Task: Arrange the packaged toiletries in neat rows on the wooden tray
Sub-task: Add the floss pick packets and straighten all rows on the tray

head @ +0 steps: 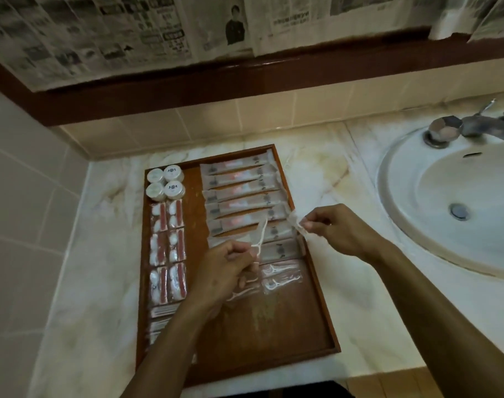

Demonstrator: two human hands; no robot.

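Two surfaces meet our view: a marble counter (pixel 345 179) with a white sink (pixel 446 202) at the frame's right, and the wooden tray (pixel 273 326) at center, under a newspaper-covered mirror (pixel 130 33). Packaged toiletries (pixel 242 193) lie in rows on the tray's upper half, just above both hands. Our left hand (pixel 225 271) pinches a white floss pick (pixel 259 239), while our right hand (pixel 334 228) pinches what seems a torn clear wrapper (pixel 296 224), fingers curled.
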